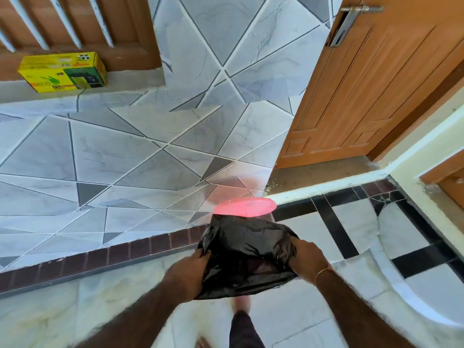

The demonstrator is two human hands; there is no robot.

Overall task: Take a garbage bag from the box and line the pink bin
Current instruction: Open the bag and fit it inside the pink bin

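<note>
I'm holding the black bag (247, 257) open, left hand (188, 272) and right hand (305, 257) each clamped on its rim, over the pink bin (247, 206); tucking it in is what's left, I'm judging.

— Where's the box (62, 72)?
— Far left, on a ledge against the wall.
— And the bag (247, 254)?
— Between both hands — left hand (190, 273), right hand (307, 259) — just before the bin (245, 206). Door (371, 79) stands behind, to the right.
</note>
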